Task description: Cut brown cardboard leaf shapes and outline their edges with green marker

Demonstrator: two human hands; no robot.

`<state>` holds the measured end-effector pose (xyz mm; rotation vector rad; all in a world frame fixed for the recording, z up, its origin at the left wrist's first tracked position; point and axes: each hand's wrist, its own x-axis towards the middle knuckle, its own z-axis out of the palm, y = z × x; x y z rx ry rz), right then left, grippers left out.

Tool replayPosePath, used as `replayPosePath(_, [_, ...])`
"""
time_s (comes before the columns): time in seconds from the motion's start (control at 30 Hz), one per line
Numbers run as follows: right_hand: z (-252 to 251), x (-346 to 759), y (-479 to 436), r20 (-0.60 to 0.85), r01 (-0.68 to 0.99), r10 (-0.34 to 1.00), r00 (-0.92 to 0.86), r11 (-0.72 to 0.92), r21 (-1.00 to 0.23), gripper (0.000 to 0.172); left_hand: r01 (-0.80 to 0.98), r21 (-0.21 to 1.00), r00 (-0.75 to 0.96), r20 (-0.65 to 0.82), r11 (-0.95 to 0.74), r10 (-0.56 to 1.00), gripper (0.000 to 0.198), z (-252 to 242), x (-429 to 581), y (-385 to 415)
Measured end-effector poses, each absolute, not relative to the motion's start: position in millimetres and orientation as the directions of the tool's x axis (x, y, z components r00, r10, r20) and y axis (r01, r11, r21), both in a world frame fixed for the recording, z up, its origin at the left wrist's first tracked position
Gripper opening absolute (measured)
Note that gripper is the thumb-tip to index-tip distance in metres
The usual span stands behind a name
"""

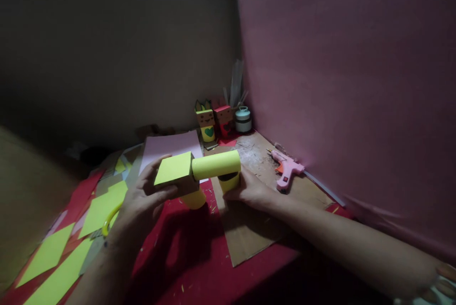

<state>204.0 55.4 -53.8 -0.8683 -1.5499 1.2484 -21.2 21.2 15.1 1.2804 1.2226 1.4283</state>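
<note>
Yellow paper sheets (50, 252): several are laid flat, left of and below the left hand.
Curved yellow handle (109, 222): seen just left of the left wrist; the tool it belongs to cannot be told.
Red surface (199, 262): spread under both forearms.
Left hand (147, 198): its fingers are closed around the box, with the thumb pressed on the near side.
Box (174, 172): a cardboard block with a yellow top, clamped in the left hand and held above the red surface.
Pale sheet (171, 146): laid flat just beyond the left hand.
Lower roll (195, 199): a rounded yellow piece is seen under the box, just right of the left hand's fingers.
Long yellow roll (215, 165): held level between the 2 hands, its left end butted against the box.
Short yellow roll (228, 183): set under the long roll's right end and pinched by the right hand.
Right hand (251, 191): its fingers and thumb are closed on the short yellow roll.
Cardboard sheet (249, 236): laid under the right hand and wrist.
2 paper figures (206, 124): stood well beyond the hands, in the corner.
Small jar (243, 119): stood just right of the figures.
Pink glue gun (288, 172): laid on its side, near and right of the right hand.
</note>
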Motion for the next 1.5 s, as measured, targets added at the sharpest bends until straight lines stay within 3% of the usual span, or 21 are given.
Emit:
replayPosePath(0.17, [-56,201,55,0.25,-0.08,0.914,-0.321,0.237,-0.968,0.062,-0.012,0.987,-0.112,0.158,-0.161,0.981,0.065,11,-22,23])
replayPosePath(0.37, [-61,199,57,0.287,-0.107,0.91,-0.299,0.267,-0.958,0.065,-0.001,0.991,-0.095,0.134,-0.135,0.986,0.065,9,-24,23])
replayPosePath(0.73, [-65,199,55,0.336,-0.098,0.893,-0.299,0.322,-0.942,0.061,0.23,0.963,-0.135,0.174,-0.14,0.975,0.065,13,-23,26])
replayPosePath(0.93, [-61,202,54,0.338,-0.078,0.889,-0.308,0.331,-0.94,0.072,0.313,0.939,-0.119,0.186,-0.141,0.975,0.064,12,-24,27])
replayPosePath(1.13, [-54,208,54,0.311,-0.05,0.887,-0.342,0.314,-0.948,0.064,0.341,0.93,-0.078,0.176,-0.14,0.981,0.08,6,-33,29])
replayPosePath(1.5, [-46,210,46,0.281,-0.021,0.914,-0.293,0.288,-0.957,0.046,0.09,0.974,0.062,0.203,-0.208,0.977,0.07,3,-29,43])
